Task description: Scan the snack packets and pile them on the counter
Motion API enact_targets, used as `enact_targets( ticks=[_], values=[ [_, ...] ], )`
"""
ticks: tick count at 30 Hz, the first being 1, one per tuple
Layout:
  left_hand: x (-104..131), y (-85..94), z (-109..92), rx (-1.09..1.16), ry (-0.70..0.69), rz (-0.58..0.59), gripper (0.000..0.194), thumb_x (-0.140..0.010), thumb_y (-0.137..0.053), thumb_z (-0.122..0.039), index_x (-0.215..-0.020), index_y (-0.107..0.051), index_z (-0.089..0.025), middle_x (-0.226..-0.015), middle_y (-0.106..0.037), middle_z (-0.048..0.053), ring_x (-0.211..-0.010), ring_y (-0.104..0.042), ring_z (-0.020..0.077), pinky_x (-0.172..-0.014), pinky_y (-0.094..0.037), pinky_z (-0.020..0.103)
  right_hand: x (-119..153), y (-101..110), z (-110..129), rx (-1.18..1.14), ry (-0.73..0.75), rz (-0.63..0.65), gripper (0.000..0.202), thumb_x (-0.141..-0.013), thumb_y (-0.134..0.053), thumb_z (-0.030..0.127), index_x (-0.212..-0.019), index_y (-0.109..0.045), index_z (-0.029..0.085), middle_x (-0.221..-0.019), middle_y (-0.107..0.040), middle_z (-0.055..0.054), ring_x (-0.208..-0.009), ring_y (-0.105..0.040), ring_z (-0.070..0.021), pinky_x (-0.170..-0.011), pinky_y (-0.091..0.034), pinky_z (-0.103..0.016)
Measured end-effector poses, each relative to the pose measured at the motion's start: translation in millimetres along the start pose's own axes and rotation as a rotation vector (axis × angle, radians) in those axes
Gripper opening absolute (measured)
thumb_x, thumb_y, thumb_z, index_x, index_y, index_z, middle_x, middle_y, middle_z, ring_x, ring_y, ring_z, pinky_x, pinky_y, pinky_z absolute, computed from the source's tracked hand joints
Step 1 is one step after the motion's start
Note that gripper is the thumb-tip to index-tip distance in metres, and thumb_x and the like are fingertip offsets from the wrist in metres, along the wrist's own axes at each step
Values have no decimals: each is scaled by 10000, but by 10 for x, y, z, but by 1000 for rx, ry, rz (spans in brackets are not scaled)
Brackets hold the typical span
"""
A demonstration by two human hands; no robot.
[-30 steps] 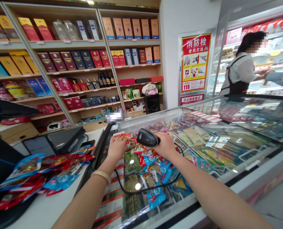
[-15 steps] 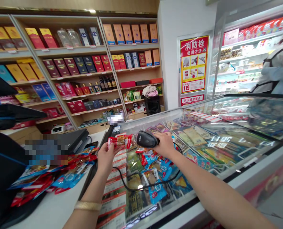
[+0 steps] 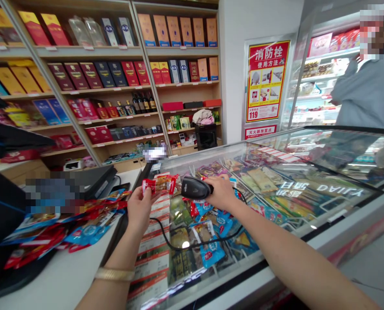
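Note:
Between the thumb and fingers of my left hand (image 3: pixel 140 206) is a small red snack packet (image 3: pixel 160 185) with a clear middle. My right hand (image 3: pixel 223 193) grips a black handheld scanner (image 3: pixel 195 188), whose head faces the packet from a short distance. The scanner's black cable (image 3: pixel 192 247) loops below over the glass freezer top. Red and blue packets (image 3: pixel 211 243) lie on the glass under and beside my right hand. More red and blue packets (image 3: pixel 88 228) are heaped on the white counter to the left.
The glass-topped freezer (image 3: pixel 332 230) stretches to the right, and a person in a light sleeve (image 3: pixel 369 90) stands beyond it. Shelves of boxes and bottles (image 3: pixel 114 92) line the back wall. Dark equipment (image 3: pixel 4 206) stands at the left edge.
The view has shifted slightly. Both hands keep their holds, with the packet and scanner close together. The person at the right has turned and shows more of the upper body.

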State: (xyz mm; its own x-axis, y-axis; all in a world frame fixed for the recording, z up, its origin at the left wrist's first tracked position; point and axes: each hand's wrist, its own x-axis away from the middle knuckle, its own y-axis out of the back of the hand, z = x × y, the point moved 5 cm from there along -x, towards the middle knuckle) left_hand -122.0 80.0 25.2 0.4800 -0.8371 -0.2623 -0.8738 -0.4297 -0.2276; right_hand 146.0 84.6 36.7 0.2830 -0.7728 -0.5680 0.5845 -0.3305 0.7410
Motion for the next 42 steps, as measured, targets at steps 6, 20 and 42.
enact_targets(
  ticks=[6,20,42],
  values=[
    [44,-44,-1,5,6,15,239,-724,-703,-346,-840,-586,-173,-787,-714,28,-725,-729,220,-842,-600,466,4,12,17,-4,-6,0,237,-737,-707,298,-970,-731,263,-954,-757,-23,-959,-646,-214,-842,-280,-346],
    [3,11,79,30,23,3,187,-762,-681,-323,-839,-609,-168,-807,-711,30,-734,-717,194,-858,-600,436,18,-25,27,-19,11,-20,193,-740,-710,312,-926,-730,268,-947,-758,-9,-926,-656,-207,-826,-272,-342],
    [-540,1011,-975,-1595,-550,-3,152,-793,-495,-228,-854,-634,-211,-927,-751,118,-894,-693,279,-1081,-354,505,44,-59,-64,33,8,-60,211,-741,-677,276,-942,-738,253,-988,-752,-41,-918,-648,-219,-850,-291,-351]
  ],
)
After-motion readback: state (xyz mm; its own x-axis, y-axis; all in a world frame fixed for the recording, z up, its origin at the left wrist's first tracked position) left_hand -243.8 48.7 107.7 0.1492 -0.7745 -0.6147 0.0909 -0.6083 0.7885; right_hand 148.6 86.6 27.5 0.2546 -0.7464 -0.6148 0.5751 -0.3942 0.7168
